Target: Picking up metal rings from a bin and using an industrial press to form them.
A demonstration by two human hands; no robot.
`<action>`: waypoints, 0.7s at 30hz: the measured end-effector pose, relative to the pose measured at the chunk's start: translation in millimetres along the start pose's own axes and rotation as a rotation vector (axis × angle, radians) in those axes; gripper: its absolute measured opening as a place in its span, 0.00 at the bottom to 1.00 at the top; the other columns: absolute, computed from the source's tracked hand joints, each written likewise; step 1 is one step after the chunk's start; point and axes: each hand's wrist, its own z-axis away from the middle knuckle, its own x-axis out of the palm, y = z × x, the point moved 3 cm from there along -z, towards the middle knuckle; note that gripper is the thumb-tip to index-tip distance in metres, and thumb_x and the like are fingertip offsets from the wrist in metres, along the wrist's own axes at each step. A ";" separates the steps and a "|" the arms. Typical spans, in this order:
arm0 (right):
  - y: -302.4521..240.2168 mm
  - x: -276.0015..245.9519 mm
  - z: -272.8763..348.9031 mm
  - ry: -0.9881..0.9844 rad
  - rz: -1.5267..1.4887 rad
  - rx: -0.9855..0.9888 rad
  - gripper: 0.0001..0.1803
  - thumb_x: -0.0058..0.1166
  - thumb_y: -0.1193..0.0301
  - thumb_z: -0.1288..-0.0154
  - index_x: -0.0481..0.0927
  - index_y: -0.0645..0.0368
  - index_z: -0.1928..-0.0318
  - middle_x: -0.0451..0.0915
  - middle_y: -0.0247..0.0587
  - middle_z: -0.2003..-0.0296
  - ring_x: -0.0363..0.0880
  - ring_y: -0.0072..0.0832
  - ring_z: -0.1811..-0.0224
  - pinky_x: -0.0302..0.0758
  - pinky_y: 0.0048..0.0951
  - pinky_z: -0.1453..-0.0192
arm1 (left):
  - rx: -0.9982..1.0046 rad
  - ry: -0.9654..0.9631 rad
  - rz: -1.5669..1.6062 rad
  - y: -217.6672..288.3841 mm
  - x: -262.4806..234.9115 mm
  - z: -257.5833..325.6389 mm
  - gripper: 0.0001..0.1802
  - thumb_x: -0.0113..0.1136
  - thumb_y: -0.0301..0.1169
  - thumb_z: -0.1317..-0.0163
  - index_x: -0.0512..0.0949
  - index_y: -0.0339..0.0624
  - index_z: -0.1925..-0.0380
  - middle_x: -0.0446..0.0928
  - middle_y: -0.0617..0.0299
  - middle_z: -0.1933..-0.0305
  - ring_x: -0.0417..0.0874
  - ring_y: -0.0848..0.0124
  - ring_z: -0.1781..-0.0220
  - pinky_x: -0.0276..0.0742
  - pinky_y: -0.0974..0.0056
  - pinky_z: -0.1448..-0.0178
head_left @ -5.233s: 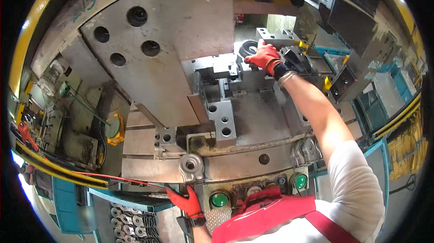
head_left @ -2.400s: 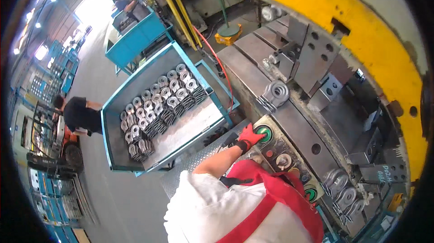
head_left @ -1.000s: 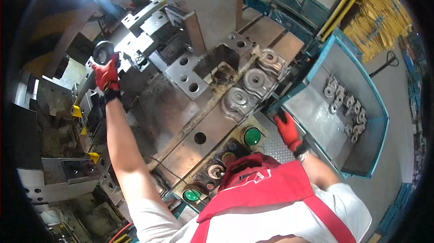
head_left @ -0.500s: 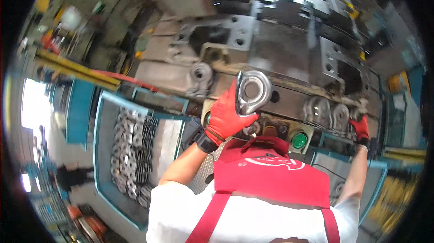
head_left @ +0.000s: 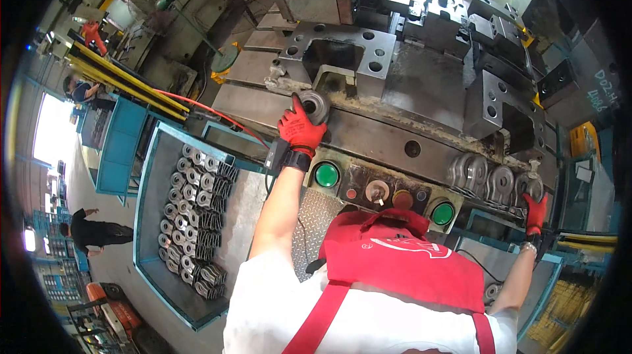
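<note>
My left hand (head_left: 301, 131), in a red glove, grips a grey ring-ended metal forging (head_left: 316, 108) at the left front of the press bed (head_left: 375, 133). The thumb and fingers lie about its ring; whether another piece sits beneath it cannot be seen. Far to the right, my right hand (head_left: 536, 214), gloved in red too, has its fingers on the end piece of a row of similar metal forgings (head_left: 500, 183). These stand close together along the bed's front edge. The fingertips there are partly hidden by the piece.
Two heavy die blocks (head_left: 375, 51) (head_left: 487, 100) rise behind the bed. Before me is a control panel with green buttons (head_left: 326, 174) (head_left: 443, 214). At left stands a blue-framed bin (head_left: 141, 222) with many stacked forgings (head_left: 191, 216). A person (head_left: 99, 232) is on the floor beyond.
My left hand has carried the forging left and forward, from in front of my chest onto the bed's left part. My right hand stays at the row's right end. The view has shifted slightly.
</note>
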 end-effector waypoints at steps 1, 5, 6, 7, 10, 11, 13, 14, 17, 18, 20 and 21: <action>0.9 -5.6 10.5 0.016 -0.023 -0.017 0.46 0.64 0.61 0.58 0.56 0.65 0.39 0.65 0.52 0.44 0.63 0.38 0.41 0.59 0.32 0.40 | 0.003 0.036 -0.061 0.0 1.8 -1.9 0.58 0.66 0.51 0.70 0.48 0.42 0.38 0.70 0.48 0.57 0.69 0.51 0.52 0.59 0.49 0.45; -24.3 -24.2 67.3 -0.042 -0.255 -0.045 0.45 0.65 0.64 0.60 0.58 0.65 0.40 0.65 0.49 0.45 0.63 0.35 0.42 0.57 0.29 0.39 | 0.013 0.082 -0.175 -0.5 1.0 -0.2 0.59 0.65 0.55 0.70 0.49 0.41 0.38 0.66 0.42 0.50 0.62 0.44 0.44 0.50 0.47 0.38; -41.1 -28.0 86.5 -0.087 -0.314 -0.028 0.46 0.67 0.64 0.62 0.59 0.66 0.41 0.65 0.49 0.44 0.61 0.34 0.41 0.55 0.29 0.38 | 0.008 0.064 -0.177 1.1 -0.6 -0.9 0.59 0.65 0.56 0.69 0.48 0.41 0.38 0.64 0.40 0.47 0.59 0.43 0.42 0.48 0.46 0.37; -64.9 -33.7 106.0 -0.131 -0.372 -0.092 0.47 0.67 0.66 0.64 0.59 0.65 0.41 0.65 0.48 0.44 0.61 0.34 0.41 0.56 0.29 0.38 | 0.000 0.037 -0.165 2.2 -2.4 -0.1 0.59 0.64 0.57 0.68 0.48 0.41 0.38 0.62 0.39 0.45 0.57 0.43 0.40 0.46 0.46 0.36; -156.9 -42.1 150.2 -0.194 -0.432 -0.257 0.45 0.63 0.73 0.64 0.58 0.65 0.41 0.66 0.45 0.46 0.65 0.31 0.45 0.59 0.27 0.41 | 0.033 0.078 -0.106 6.6 -15.5 3.8 0.57 0.62 0.58 0.66 0.49 0.42 0.38 0.56 0.37 0.40 0.52 0.42 0.37 0.43 0.44 0.35; -187.9 -42.6 157.9 -0.197 -0.462 -0.254 0.46 0.63 0.74 0.65 0.58 0.64 0.40 0.66 0.45 0.46 0.64 0.31 0.44 0.59 0.27 0.41 | 0.064 0.129 -0.115 7.8 -20.5 6.5 0.56 0.62 0.58 0.65 0.50 0.41 0.38 0.55 0.38 0.39 0.52 0.43 0.37 0.43 0.44 0.35; -250.6 -43.2 162.1 -0.173 -0.448 -0.394 0.46 0.65 0.72 0.67 0.59 0.64 0.41 0.68 0.48 0.49 0.65 0.35 0.45 0.60 0.30 0.41 | 0.135 0.302 -0.089 6.2 -31.4 14.1 0.54 0.62 0.55 0.62 0.51 0.39 0.39 0.56 0.41 0.39 0.54 0.47 0.37 0.46 0.46 0.35; -279.5 -41.7 158.6 -0.153 -0.411 -0.467 0.47 0.66 0.69 0.67 0.60 0.65 0.42 0.69 0.51 0.52 0.66 0.39 0.47 0.61 0.32 0.42 | 0.128 0.337 -0.060 0.9 -35.1 17.1 0.52 0.62 0.52 0.60 0.52 0.37 0.39 0.58 0.42 0.40 0.55 0.49 0.37 0.49 0.48 0.36; -355.0 -25.8 133.1 -0.004 -0.248 -0.650 0.47 0.65 0.62 0.67 0.60 0.63 0.43 0.70 0.53 0.58 0.67 0.45 0.52 0.64 0.36 0.46 | 0.199 0.485 0.282 -19.0 -39.6 27.4 0.43 0.64 0.37 0.56 0.56 0.35 0.41 0.57 0.45 0.39 0.56 0.52 0.36 0.49 0.54 0.34; -378.7 -16.5 119.0 0.025 -0.233 -0.684 0.48 0.65 0.59 0.67 0.60 0.63 0.42 0.70 0.54 0.59 0.67 0.46 0.52 0.64 0.36 0.47 | 0.211 0.528 0.396 -29.3 -38.9 31.5 0.40 0.63 0.33 0.54 0.57 0.34 0.42 0.57 0.46 0.38 0.56 0.53 0.36 0.49 0.56 0.34; -423.5 4.3 85.2 0.123 -0.110 -0.648 0.48 0.64 0.54 0.67 0.60 0.62 0.43 0.71 0.54 0.60 0.68 0.46 0.53 0.64 0.37 0.47 | 0.067 0.526 0.548 -50.5 -26.1 35.5 0.36 0.60 0.28 0.51 0.57 0.33 0.42 0.57 0.47 0.38 0.56 0.57 0.36 0.50 0.57 0.34; -443.2 13.7 64.6 0.060 -0.077 -0.600 0.50 0.63 0.51 0.67 0.59 0.63 0.42 0.69 0.56 0.57 0.67 0.47 0.50 0.64 0.36 0.46 | 0.008 0.511 0.597 -62.5 -18.4 38.3 0.37 0.60 0.28 0.51 0.56 0.33 0.41 0.56 0.46 0.38 0.55 0.56 0.35 0.49 0.56 0.34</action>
